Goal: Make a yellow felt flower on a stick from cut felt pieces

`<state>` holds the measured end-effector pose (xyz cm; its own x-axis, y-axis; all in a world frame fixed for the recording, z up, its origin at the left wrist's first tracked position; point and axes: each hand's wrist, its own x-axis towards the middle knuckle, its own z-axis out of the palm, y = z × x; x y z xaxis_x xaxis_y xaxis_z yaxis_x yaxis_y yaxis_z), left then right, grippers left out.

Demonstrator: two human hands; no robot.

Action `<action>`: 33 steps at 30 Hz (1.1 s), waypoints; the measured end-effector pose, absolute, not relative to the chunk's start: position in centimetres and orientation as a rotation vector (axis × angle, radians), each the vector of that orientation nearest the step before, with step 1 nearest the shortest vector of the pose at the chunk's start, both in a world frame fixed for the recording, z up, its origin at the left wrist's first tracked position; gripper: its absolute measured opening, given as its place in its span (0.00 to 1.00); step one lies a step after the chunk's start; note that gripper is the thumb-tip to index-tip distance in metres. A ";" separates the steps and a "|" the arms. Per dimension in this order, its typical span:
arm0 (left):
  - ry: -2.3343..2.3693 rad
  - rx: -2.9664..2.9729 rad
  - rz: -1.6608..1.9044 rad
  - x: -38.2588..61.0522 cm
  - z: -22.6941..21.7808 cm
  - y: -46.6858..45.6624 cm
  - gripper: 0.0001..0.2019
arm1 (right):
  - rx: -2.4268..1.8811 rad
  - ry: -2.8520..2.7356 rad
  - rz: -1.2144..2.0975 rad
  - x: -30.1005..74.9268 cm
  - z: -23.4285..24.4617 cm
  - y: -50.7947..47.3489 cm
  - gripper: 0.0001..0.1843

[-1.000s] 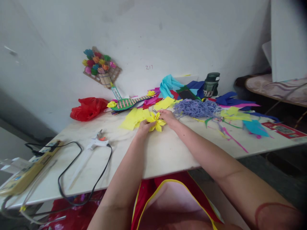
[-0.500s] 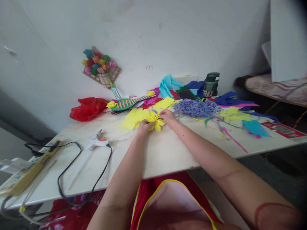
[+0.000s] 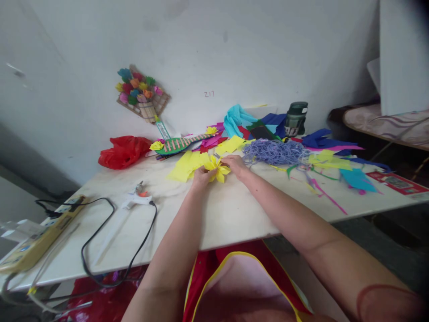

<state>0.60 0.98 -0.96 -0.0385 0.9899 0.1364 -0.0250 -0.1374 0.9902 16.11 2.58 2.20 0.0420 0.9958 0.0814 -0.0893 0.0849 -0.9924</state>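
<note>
A yellow paper flower [image 3: 217, 170] with pointed petals is held between both hands, just above the white table [image 3: 234, 210]. My left hand [image 3: 201, 177] grips its left side, fingers closed and partly hidden by the petals. At the upper right petals, my right hand [image 3: 236, 164] pinches the flower with its fingertips. Yellow crepe paper [image 3: 183, 167] lies flat right behind my left hand. A tangle of purple yarn [image 3: 275, 152] rests beyond my right hand.
A white glue gun [image 3: 139, 199] with a black cord lies at left, near a power strip [image 3: 47, 237]. Behind are a red plastic bag [image 3: 124, 153], a green decorated piece [image 3: 181, 144] and a dark bottle [image 3: 296, 119]. Coloured paper scraps [image 3: 358, 180] lie at right.
Both hands stay at nearly the same place on the yellow flower; the right fingers have shifted very slightly. The view has moved a little.
</note>
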 end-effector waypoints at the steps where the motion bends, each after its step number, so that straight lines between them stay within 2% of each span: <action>1: 1.157 1.270 1.353 0.6 -1.0 1.0 0.23 | -1.096 -1.151 1.164 16.1 2.2 2.6 0.09; 21: 1.294 1.396 1.285 0.7 -0.4 0.6 0.13 | -1.211 -1.070 1.210 16.1 2.6 2.1 0.06; 27: 1.294 1.336 1.258 0.7 -0.3 0.2 0.14 | -1.237 -1.209 1.053 16.2 1.8 2.9 0.08; 33: 1.325 1.204 1.266 0.5 0.0 0.2 0.15 | -1.030 -1.508 0.752 16.7 1.3 3.5 0.08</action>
